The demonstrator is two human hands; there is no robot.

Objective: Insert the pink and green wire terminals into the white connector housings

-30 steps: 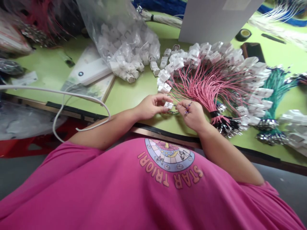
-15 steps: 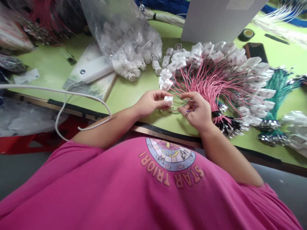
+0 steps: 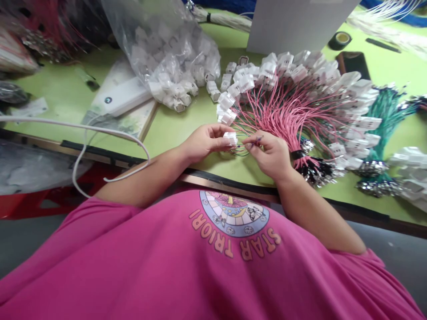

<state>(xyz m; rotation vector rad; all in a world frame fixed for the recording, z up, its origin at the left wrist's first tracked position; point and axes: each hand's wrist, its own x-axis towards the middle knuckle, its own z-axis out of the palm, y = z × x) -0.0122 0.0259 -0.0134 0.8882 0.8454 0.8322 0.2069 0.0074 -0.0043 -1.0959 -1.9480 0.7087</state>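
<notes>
Between the thumb and fingers of my left hand (image 3: 207, 143) is a white plastic connector housing (image 3: 230, 138). My right hand (image 3: 271, 153) is just to its right, thumb and forefinger pinching thin wires (image 3: 243, 146) close to the housing. Dark purple wire ends show at the right fingertips. Whether a wire tip sits inside the housing is too small to tell. Behind my hands fans out a bundle of pink wires (image 3: 283, 111), with many white connector housings (image 3: 245, 82) at its outer ends and metal terminals (image 3: 318, 172) at the near end.
A clear bag of white housings (image 3: 176, 58) stands back left, beside a white device (image 3: 122, 100) with a looping white cable (image 3: 133, 137). Green wires (image 3: 383, 129) lie right. A grey panel (image 3: 296, 26), a tape roll (image 3: 340, 41) and a phone (image 3: 353, 64) are behind.
My right hand has moved in toward the connector housing, its thumb and forefinger now closed together on the wires. The left hand still holds the housing. The whole view has shifted slightly.
</notes>
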